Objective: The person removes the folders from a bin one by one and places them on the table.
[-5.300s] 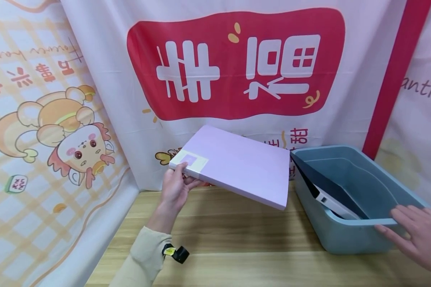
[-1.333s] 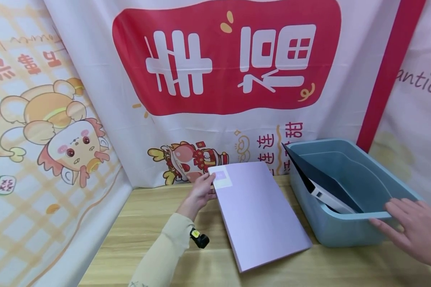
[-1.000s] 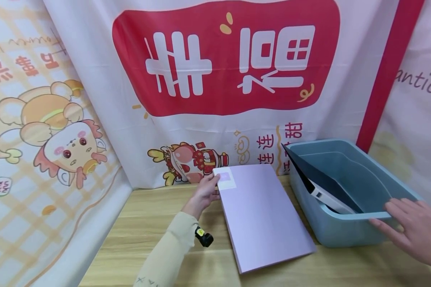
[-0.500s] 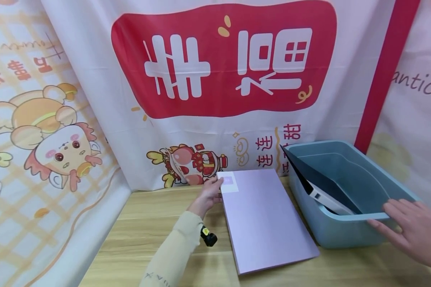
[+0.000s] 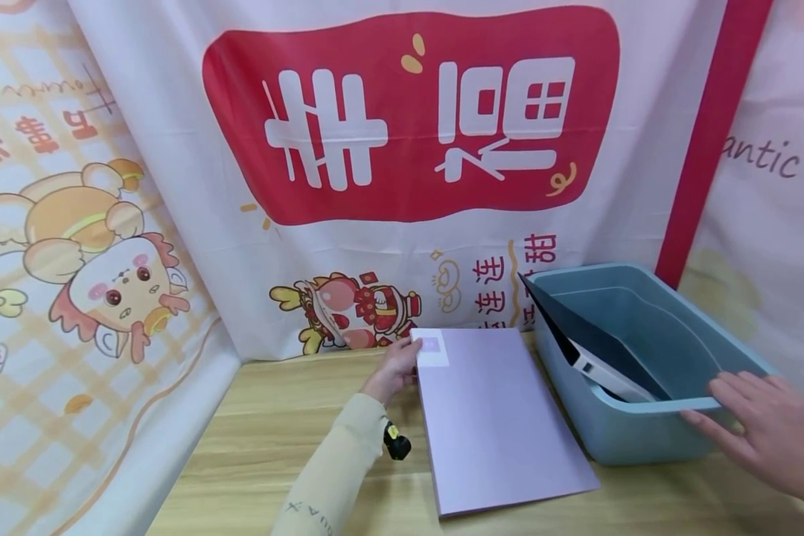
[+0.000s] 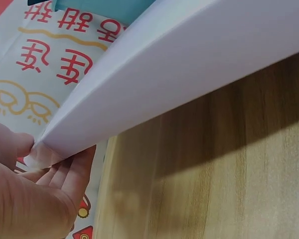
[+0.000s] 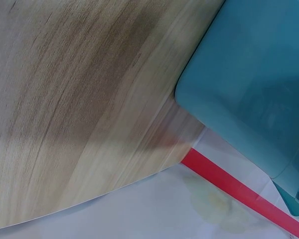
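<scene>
A lilac file folder [image 5: 502,424] with a pale label at its far left corner lies low over the wooden table, its long side pointing toward me. My left hand [image 5: 400,366] pinches that labelled corner, thumb on top and fingers beneath. In the left wrist view, the folder's pale side [image 6: 154,89] slants up from the hand [image 6: 45,189], and a shadow falls on the wood below it. My right hand [image 5: 767,428] holds the near right rim of a blue-grey plastic bin [image 5: 643,432], fingers over the edge and thumb outside. Only a sliver of that hand shows in the right wrist view.
A dark folder [image 5: 596,327] with a white spine [image 5: 613,376] leans inside the bin, one corner sticking out past the left rim. The wooden table [image 5: 295,417] runs back to a printed cloth [image 5: 409,119]; another cloth [image 5: 100,246] hangs at the left.
Since the oldest frame, my left hand has lowered the lilac folder and turned it lengthwise toward me. Over the last second it shifted slightly. My right hand stays on the bin rim.
</scene>
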Available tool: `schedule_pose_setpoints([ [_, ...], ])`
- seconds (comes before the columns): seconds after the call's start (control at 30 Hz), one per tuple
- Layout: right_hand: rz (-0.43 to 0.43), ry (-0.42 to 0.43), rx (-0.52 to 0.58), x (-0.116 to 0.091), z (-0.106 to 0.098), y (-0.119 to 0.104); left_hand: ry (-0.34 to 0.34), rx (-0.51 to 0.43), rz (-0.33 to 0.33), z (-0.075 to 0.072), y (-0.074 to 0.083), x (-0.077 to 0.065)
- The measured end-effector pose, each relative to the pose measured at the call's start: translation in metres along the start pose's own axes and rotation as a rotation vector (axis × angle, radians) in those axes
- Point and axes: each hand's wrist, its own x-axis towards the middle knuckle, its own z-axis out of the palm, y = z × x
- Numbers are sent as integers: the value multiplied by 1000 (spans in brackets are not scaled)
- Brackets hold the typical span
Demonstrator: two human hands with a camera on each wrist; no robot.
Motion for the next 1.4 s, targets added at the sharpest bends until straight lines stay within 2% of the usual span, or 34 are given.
schedule_pose_setpoints([
  [0.1, -7, 12, 1, -1, 1, 0, -18, 25, -14, -1, -2, 1],
  [0.3, -9, 19, 1, -2, 3, 1, -111, 79, -15, -7, -4, 1],
  [0.37, -6, 16, 0, -2, 3, 1, -121, 96, -12, -8, -4, 1],
  [0.47, -5, 14, 0, -1, 2, 1, -104, 122, -4, -8, -5, 2],
  [0.73, -6, 20, 1, -1, 1, 1, -65, 204, 70, -6, -8, 5],
  [1.13, -17, 41, 5, -1, 1, 1, 64, 456, 167, 7, -16, 6],
  [1.4, -9, 36, 8, -1, 2, 1, 74, 484, 180, 7, -18, 4],
])
